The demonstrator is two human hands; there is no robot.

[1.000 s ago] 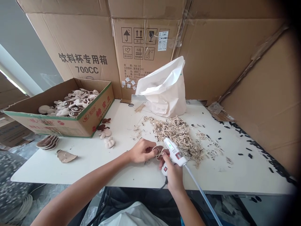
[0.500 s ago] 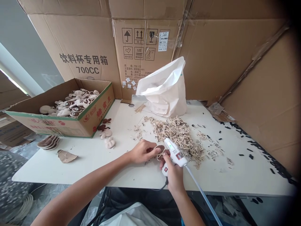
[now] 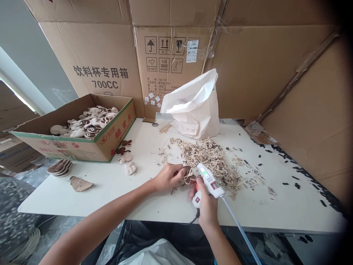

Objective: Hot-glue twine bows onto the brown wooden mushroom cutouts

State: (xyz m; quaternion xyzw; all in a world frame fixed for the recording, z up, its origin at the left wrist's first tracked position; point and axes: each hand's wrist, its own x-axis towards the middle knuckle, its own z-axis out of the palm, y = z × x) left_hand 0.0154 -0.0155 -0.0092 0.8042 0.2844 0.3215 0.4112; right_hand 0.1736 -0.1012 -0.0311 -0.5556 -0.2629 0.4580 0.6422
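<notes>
My left hand (image 3: pixel 168 177) pinches a small brown piece (image 3: pixel 186 170) with a pale cord loop (image 3: pixel 189 178) on it, just above the table. My right hand (image 3: pixel 207 208) is wrapped round a white glue gun (image 3: pixel 210 179), whose nozzle end points up and left, near the brown piece. A green light shows on the gun, and a long translucent glue stick (image 3: pixel 239 229) sticks out of its back. Right behind both hands spreads a heap of pale cord loops (image 3: pixel 204 154). Fingers partly hide the brown piece.
An open carton (image 3: pixel 116 136) full of plush pieces stands at the left. Near it lie brown and cream pieces (image 3: pixel 130 168), stacked soles (image 3: pixel 59 167) and torn cardboard (image 3: pixel 80 183). A white bag (image 3: pixel 197 117) stands behind the heap; black bits (image 3: pixel 296 186) lie along the right edge.
The glue gun has drawn slightly to the right, away from the brown piece, with the right hand. The left hand keeps its pinch. The whole view has shifted a little.
</notes>
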